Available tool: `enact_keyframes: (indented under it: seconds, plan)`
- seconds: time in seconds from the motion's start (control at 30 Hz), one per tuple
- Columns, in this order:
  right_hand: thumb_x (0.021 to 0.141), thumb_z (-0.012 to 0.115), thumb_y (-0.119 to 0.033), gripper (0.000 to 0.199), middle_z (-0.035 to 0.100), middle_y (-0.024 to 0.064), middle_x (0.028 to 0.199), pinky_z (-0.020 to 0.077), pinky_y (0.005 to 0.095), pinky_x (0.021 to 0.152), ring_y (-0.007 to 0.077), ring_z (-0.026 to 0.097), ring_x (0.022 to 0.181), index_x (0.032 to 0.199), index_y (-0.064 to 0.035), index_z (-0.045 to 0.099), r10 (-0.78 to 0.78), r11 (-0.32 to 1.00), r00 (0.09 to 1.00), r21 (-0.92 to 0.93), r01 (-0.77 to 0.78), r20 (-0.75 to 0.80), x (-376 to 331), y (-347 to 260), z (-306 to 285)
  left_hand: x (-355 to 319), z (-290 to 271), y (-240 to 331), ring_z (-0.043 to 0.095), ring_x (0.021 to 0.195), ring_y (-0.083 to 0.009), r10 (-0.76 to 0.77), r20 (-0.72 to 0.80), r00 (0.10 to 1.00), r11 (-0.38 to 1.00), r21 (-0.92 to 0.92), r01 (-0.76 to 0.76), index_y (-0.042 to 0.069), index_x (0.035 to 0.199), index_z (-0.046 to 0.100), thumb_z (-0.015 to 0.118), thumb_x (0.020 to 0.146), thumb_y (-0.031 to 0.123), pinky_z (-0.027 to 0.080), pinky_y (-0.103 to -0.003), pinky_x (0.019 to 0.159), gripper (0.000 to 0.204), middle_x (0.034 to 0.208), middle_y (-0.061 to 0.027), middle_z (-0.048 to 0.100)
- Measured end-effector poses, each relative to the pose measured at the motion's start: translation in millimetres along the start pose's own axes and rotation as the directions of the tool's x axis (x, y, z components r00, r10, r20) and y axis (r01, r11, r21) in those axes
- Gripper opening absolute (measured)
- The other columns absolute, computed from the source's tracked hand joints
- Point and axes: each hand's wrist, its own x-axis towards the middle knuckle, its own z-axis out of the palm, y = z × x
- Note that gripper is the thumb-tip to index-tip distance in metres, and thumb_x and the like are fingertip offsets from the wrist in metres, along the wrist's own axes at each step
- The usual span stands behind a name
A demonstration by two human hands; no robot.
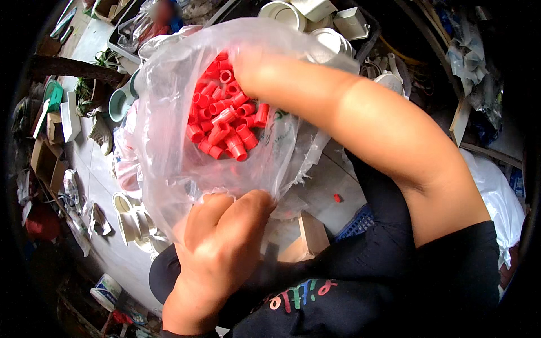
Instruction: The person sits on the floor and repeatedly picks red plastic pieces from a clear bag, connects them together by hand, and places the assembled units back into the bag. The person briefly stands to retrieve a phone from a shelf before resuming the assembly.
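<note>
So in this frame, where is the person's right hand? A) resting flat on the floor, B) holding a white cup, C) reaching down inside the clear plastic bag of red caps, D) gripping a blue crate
C: the right forearm runs into the open mouth of the clear plastic bag among the red caps, the hand itself hidden inside, while the left hand pinches the bag's lower edge.

The right hand (243,66) is hidden inside the clear plastic bag (169,163), among red caps (225,121).
</note>
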Motion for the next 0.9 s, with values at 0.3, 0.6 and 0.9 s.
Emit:
enact_keyframes:
  seconds: [0.3, 0.6, 0.9]
  plan:
    - [0.069, 0.057, 0.001, 0.051, 0.043, 0.0276, 0.11, 0.0445, 0.0416, 0.079, 0.0389, 0.053, 0.095, 0.117, -0.004, 0.039, -0.153, 0.967, 0.976, 0.225, 0.115, 0.158, -52, -27, 8, -1, 3, -1, 0.047, 0.047, -0.0226, 0.023, -0.016, 1.0, 0.999, 0.035, -0.023, 0.007, 0.074, 0.06, 0.064, 0.061, 0.001, 0.038, -0.032, 0.043, 0.015, 0.054, -0.0062, 0.045]
    - [0.067, 0.054, -0.004, 0.037, 0.059, 0.0214, 0.088, 0.045, 0.039, 0.073, 0.0344, 0.058, 0.083, 0.104, 0.001, 0.053, -0.672, 0.706, 0.723, 0.431, 0.562, 0.16, -101, -47, -12, -2, 0, 2, 0.048, 0.047, -0.0234, 0.034, -0.045, 0.998, 0.999, 0.005, -0.033, 0.009, 0.076, 0.059, 0.062, 0.059, 0.002, 0.039, -0.033, 0.043, 0.019, 0.054, -0.0056, 0.044]
    - [0.074, 0.05, -0.011, 0.025, 0.062, 0.013, 0.097, 0.045, 0.039, 0.079, 0.0276, 0.058, 0.093, 0.093, -0.0068, 0.066, -0.13, 0.961, 0.848, -0.144, 0.234, 0.514, -57, -17, -63, -1, -1, 2, 0.047, 0.046, -0.0233, 0.012, -0.04, 0.999, 1.0, 0.009, -0.012, 0.009, 0.076, 0.059, 0.063, 0.06, 0.002, 0.038, -0.033, 0.042, 0.017, 0.054, -0.0051, 0.043]
